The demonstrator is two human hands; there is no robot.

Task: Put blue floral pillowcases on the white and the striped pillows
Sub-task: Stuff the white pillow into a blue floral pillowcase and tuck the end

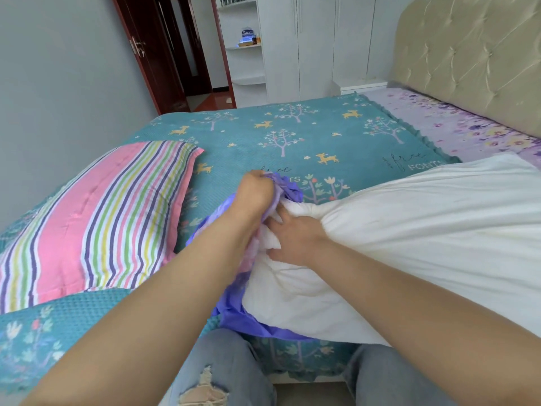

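1. The striped pillow [96, 212] lies bare at the left on the teal bedspread [322, 133], well apart from both hands.
2. The left hand [255, 192] reaches over the bed edge, its fingers curled tight round a bunched part of the blue pillowcase [234, 313]; that cloth trails down beside the forearm and out from under the white pillow's near corner.
3. The right hand [292, 235] rests on the gathered end of the white pillow [409, 230], fingers spread and pressing into the filling, just beside the left hand; how far the fingertips dig in I cannot tell.
4. The white pillow stretches rightward across the bedspread, its far end over the purple floral sheet [456, 124].
5. A tufted beige headboard [474, 54] stands at the far right.
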